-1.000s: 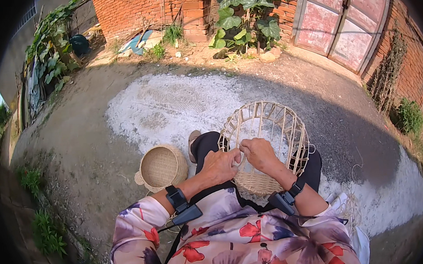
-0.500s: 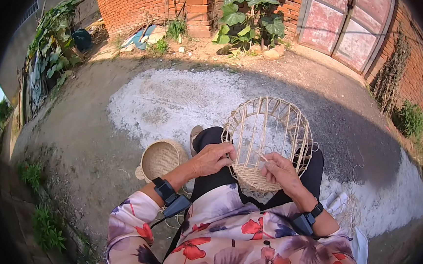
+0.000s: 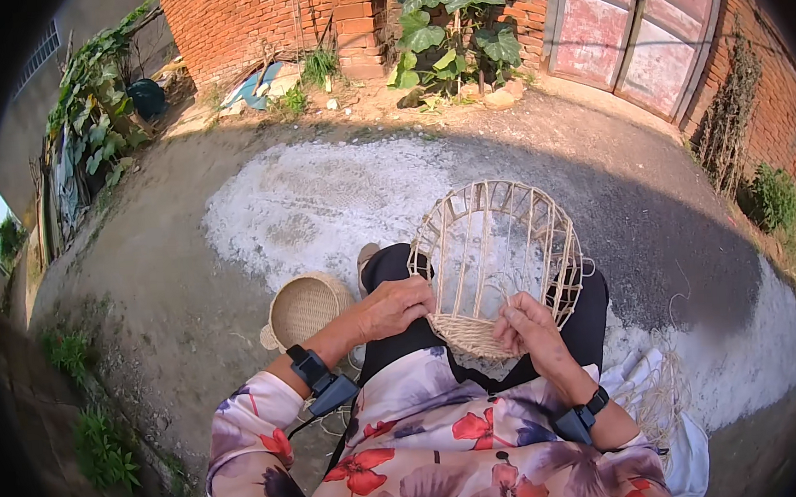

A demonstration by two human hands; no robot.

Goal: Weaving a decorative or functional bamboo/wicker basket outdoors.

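A half-woven basket (image 3: 467, 332) of pale cord rests on my lap, its near part densely woven and its far part an open frame with long parallel strands. My left hand (image 3: 396, 306) is closed on the basket's left rim, fingertips partly hidden. At the near right, my right hand (image 3: 527, 324) pinches a thin strand of cord (image 3: 499, 289) beside the edge of the weaving. The strand loops up over the open strands. To the left on the ground sits a finished round woven basket (image 3: 306, 312) with a small side handle.
A bundle of loose cord (image 3: 663, 387) lies on white cloth (image 3: 688, 459) at my right. White powdery ground (image 3: 330, 193) spreads ahead. Farther off stand a brick wall (image 3: 244, 19), leafy plants (image 3: 457, 32) and a red metal door (image 3: 594, 36).
My right hand has turned slightly, and the strand by its fingers now arcs upward in a loop. The left hand has shifted a little along the rim. The view has tilted slightly.
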